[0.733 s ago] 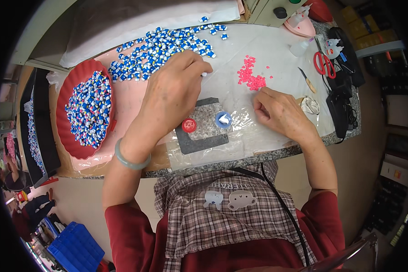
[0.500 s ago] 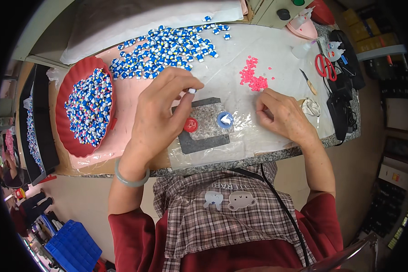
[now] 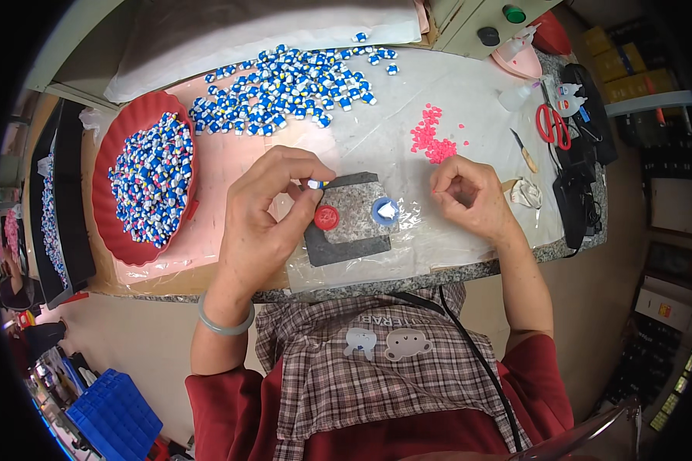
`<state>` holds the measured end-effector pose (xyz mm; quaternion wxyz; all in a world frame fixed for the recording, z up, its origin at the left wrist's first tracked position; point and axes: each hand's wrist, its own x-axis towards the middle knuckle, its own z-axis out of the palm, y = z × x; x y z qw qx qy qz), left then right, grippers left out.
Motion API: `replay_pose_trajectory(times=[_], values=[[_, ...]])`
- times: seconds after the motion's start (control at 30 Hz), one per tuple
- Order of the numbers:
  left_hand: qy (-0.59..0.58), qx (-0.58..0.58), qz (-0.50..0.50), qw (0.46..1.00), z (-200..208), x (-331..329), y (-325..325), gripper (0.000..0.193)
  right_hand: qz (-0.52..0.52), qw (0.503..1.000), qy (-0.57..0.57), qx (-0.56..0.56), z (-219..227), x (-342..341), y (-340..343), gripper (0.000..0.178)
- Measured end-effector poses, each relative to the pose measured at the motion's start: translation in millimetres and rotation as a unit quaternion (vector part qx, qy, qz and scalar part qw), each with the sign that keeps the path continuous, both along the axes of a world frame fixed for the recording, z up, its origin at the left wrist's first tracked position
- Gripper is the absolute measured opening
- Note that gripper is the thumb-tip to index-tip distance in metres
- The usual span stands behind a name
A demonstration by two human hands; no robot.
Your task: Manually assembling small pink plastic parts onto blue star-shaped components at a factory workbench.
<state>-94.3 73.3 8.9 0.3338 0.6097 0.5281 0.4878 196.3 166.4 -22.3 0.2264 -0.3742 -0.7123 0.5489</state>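
Glare streaks the clear film (image 3: pixel 412 219), and straight edges bow.

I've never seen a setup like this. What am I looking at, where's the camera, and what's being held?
There's no machine here, just a person's two bare hands. Every picture comes from a wide fisheye camera worn on the head, looking down, so straight edges appear bent.

The left hand pinches a small blue-and-white piece. The right hand is curled near the small pink pieces; I can't tell whether it holds anything.

On the covered worktop also lie a blue-and-white heap, a scalloped red dish of similar pieces, a dark C-shaped frame and a wooden-handled knife.
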Motion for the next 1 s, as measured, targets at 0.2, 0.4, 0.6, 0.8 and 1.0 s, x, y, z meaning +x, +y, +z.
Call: replay_pose_trajectory(times=[0.2, 0.4, 0.6, 0.8, 1.0], values=[[-0.017, -0.034, -0.031, 0.999, 0.5, 2.1, -2.4, 0.023, -0.012, 0.991, 0.110, -0.077, -1.2, -4.8, -0.3, 0.019], [-0.029, -0.026, -0.026, 0.999, 2.1, 13.0, -4.9, 0.022, 0.005, 0.979, 0.111, -0.173, 10.6, -9.6, -1.1, 0.027], [-0.103, -0.059, -0.066, 0.991, -3.3, 31.1, -6.4, 0.024, 0.058, 0.966, 0.139, -0.211, 24.3, -16.0, -3.9, 0.032], [-0.046, -0.025, -0.089, 0.995, 0.4, 55.4, -3.8, 0.023, 0.072, 0.963, 0.149, -0.214, 35.2, -25.3, -15.0, 0.034], [0.034, 0.050, -0.075, 0.995, -2.9, 61.5, -2.7, 0.015, 0.051, 0.962, 0.152, -0.219, 34.7, -30.0, -19.9, 0.035]])
